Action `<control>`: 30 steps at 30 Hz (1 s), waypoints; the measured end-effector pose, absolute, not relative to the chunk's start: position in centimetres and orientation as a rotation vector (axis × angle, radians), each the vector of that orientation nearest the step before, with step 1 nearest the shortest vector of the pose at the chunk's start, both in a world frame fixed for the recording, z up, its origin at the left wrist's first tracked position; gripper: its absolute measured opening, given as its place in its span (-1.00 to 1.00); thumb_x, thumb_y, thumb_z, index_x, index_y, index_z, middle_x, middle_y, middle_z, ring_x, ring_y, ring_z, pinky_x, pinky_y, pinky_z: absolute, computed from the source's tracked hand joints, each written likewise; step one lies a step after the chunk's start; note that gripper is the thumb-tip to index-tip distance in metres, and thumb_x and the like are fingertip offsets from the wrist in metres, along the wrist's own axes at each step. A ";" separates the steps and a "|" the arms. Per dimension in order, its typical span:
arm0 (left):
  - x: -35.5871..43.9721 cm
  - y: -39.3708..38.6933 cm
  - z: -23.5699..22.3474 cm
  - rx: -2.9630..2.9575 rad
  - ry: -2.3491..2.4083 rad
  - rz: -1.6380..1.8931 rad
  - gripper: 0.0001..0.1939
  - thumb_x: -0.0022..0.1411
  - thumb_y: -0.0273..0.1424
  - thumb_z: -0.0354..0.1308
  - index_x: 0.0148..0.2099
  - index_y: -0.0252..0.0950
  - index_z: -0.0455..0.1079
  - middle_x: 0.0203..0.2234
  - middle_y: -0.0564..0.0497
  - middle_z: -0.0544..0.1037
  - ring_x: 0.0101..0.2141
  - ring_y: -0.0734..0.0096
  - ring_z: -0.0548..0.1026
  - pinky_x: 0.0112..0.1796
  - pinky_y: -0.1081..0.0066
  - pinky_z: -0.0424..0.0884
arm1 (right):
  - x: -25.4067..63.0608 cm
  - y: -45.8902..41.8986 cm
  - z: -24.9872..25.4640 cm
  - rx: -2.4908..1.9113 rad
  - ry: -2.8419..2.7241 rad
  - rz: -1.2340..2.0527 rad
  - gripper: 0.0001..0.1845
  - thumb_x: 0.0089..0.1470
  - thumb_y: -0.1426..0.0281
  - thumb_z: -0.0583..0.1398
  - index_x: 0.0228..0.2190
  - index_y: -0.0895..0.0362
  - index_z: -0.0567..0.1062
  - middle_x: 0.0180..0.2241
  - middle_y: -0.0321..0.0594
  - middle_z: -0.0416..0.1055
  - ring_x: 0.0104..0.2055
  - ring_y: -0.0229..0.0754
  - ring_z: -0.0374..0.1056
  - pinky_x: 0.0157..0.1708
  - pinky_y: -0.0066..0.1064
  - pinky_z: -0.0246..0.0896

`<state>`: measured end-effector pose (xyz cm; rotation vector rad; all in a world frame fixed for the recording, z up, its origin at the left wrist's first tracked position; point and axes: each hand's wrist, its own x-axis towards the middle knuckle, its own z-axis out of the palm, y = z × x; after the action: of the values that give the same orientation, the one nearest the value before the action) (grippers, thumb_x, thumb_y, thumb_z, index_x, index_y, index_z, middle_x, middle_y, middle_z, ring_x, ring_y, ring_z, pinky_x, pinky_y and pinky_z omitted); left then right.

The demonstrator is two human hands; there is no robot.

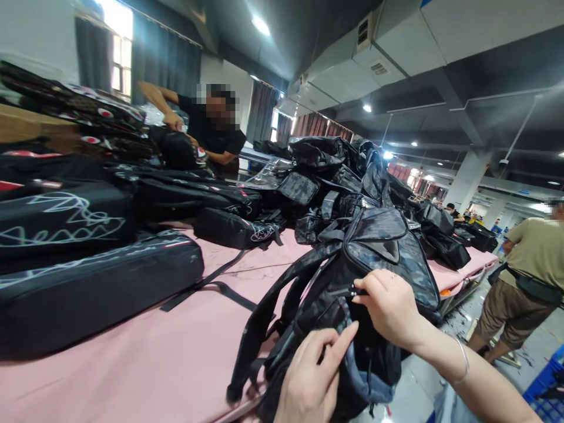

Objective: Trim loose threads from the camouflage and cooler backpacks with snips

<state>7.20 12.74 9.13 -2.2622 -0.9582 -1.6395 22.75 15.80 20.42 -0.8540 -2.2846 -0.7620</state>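
Note:
A dark camouflage backpack [379, 247] lies on the edge of a pink-covered table [167, 358], its straps hanging toward me. My right hand [390, 308] pinches the zipper pull [353, 290] on the side of the backpack. My left hand [315, 373] grips the fabric of the backpack's opening lower down, fingers curled and index finger stretched along the cloth. A thin bracelet sits on my right wrist.
Stacks of black printed bags [88, 258] fill the left side of the table, and a heap of dark backpacks [326, 170] lies behind. A person in black [211, 135] works at the far side. Another person in a tan shirt [529, 276] stands at right, beside a blue crate [546, 388].

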 end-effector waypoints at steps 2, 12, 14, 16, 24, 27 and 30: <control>6.3 13.1 10.0 -2.336 -0.957 -1.492 -0.36 0.07 -0.70 -0.21 0.17 -0.17 0.17 -0.39 0.00 0.39 -0.39 0.47 0.43 -0.38 0.50 0.41 | 22.8 16.3 21.0 -0.813 -2.260 -0.566 -0.85 0.20 0.36 0.03 -0.30 0.14 0.36 -0.38 -0.19 0.41 -0.34 -0.19 0.30 -0.36 -0.40 0.15; 0.4 16.5 9.9 -2.240 -1.215 -1.565 -0.69 0.08 -0.56 -0.11 -0.20 -0.23 0.39 -0.30 0.02 0.54 -0.29 0.41 0.51 -0.28 0.49 0.41 | 22.1 18.1 20.4 -0.850 -2.257 -0.710 -0.88 0.13 0.35 0.14 -0.32 0.15 0.40 -0.41 -0.18 0.41 -0.35 -0.15 0.31 -0.35 -0.36 0.20; 0.3 16.4 10.2 -2.274 -1.287 -1.652 -0.73 0.14 -0.50 -0.12 -0.25 -0.22 0.40 -0.30 0.04 0.55 -0.29 0.42 0.51 -0.26 0.51 0.40 | 22.2 17.8 20.4 -0.814 -2.244 -0.715 -0.89 0.15 0.37 0.12 -0.31 0.16 0.40 -0.41 -0.17 0.41 -0.36 -0.15 0.31 -0.36 -0.36 0.21; 0.7 16.2 11.0 -2.302 -1.381 -1.733 -0.74 0.20 -0.40 -0.12 -0.31 -0.21 0.41 -0.29 0.04 0.55 -0.27 0.42 0.50 -0.25 0.51 0.39 | 22.7 17.5 20.7 -0.780 -2.224 -0.709 -0.88 0.17 0.39 0.09 -0.30 0.17 0.39 -0.40 -0.15 0.41 -0.35 -0.14 0.32 -0.35 -0.36 0.23; 2.8 16.0 12.8 -2.407 -1.810 -2.116 -0.74 0.03 -0.16 0.13 -0.34 -0.25 0.38 -0.44 0.04 0.51 -0.44 0.39 0.45 -0.36 0.42 0.39 | 24.2 17.2 20.8 -0.738 -2.200 -0.749 -0.83 0.20 0.35 0.03 -0.27 0.15 0.39 -0.41 -0.14 0.42 -0.35 -0.14 0.34 -0.36 -0.35 0.26; 2.0 15.6 12.6 -2.284 -1.805 -2.774 -0.59 0.05 -0.12 0.12 -0.14 -0.28 0.32 -0.34 -0.03 0.53 -0.39 0.36 0.50 -0.37 0.41 0.42 | 24.7 17.6 20.6 -0.720 -2.196 -0.729 -0.82 0.19 0.33 0.05 -0.25 0.15 0.38 -0.39 -0.13 0.43 -0.34 -0.14 0.34 -0.34 -0.34 0.27; 0.8 15.8 10.6 -2.140 -1.869 -2.942 -0.53 0.07 -0.08 0.08 -0.06 -0.27 0.28 -0.27 -0.05 0.53 -0.34 0.35 0.52 -0.29 0.37 0.44 | 25.4 18.4 20.7 -0.716 -2.174 -0.674 -0.82 0.18 0.32 0.07 -0.23 0.15 0.36 -0.36 -0.12 0.44 -0.31 -0.14 0.35 -0.32 -0.34 0.27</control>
<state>0.76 15.82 10.63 -2.1397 -1.8685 -2.9419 25.35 18.37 20.67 -0.7162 -2.1742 -0.6737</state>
